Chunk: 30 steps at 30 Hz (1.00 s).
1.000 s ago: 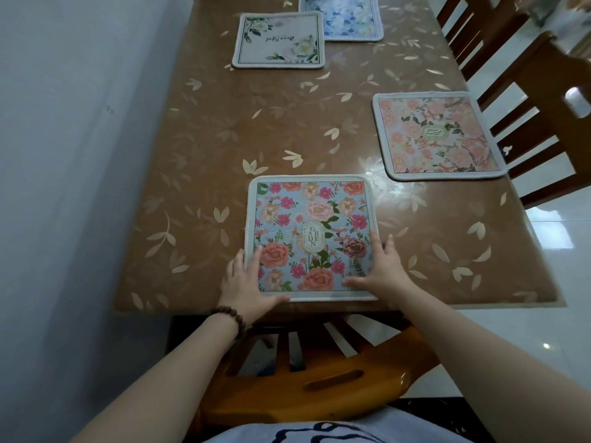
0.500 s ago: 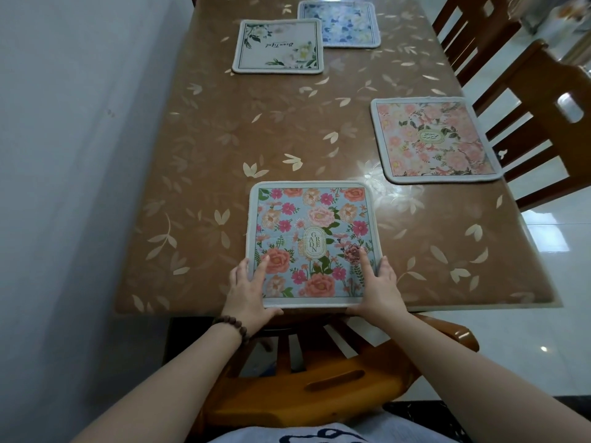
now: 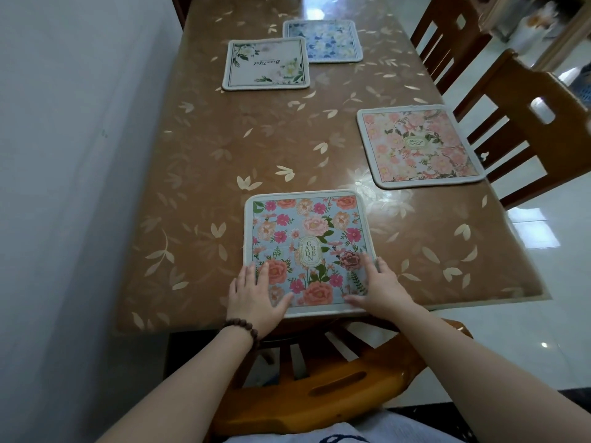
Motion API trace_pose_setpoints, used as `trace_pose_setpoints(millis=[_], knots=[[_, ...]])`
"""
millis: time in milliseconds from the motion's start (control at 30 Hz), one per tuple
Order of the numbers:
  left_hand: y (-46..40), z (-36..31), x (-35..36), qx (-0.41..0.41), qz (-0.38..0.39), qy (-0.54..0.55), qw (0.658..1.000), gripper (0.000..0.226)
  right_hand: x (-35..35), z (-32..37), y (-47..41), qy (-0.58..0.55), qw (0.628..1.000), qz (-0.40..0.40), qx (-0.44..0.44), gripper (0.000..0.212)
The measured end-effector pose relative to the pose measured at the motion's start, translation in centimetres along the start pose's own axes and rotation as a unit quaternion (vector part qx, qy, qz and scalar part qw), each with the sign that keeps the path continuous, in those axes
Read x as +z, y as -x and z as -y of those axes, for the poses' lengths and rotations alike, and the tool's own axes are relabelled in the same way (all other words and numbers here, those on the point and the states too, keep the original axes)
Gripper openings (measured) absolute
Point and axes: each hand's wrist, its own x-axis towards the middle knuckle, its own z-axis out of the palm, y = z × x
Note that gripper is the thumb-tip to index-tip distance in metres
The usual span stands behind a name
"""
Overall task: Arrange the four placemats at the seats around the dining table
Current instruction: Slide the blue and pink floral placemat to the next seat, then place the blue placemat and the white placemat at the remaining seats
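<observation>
Garden placemat (image 3: 307,247) is pressed flat at the bench (image 3: 224,148) near edge by both hands, left hand (image 3: 256,295) and right hand (image 3: 380,287), fingers straight. Risk: overhang past edge, mat could be dragged off.

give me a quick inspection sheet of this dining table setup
surface: brown leaf-print table, glossy cover.
job's things: Garden placemat at near edge; pink placemat at right edge by a chair; white placemat and blue placemat at far end, corners close or touching.
clutter: nothing seen.
hands: left hand and right hand flat on Garden placemat's near corners.
cables: nothing seen.
surroundings: white wall left, tiled floor right.
</observation>
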Motion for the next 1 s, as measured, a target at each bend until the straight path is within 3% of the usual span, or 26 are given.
trace_pose_setpoints(millis=[300, 600, 1000], knots=[[-4.3, -5.9, -2.3, 0.065, 0.006, -0.011, 0.998, 0.081, -5.5, -4.3, -0.2, -0.019, 0.987, -0.150, 0.058, 0.079], [-6.9, -19.1, -3.2, 0.213, 0.002, -0.047, 0.976, 0.080, -9.0, -13.6, 3.9, -0.063, 0.954, -0.249, 0.153, 0.067], [-7.9, -42.5, 1.1, 0.327, 0.027, -0.082, 0.941, 0.081, -13.7, -32.1, 4.1, -0.097, 0.932, -0.259, 0.234, 0.060]])
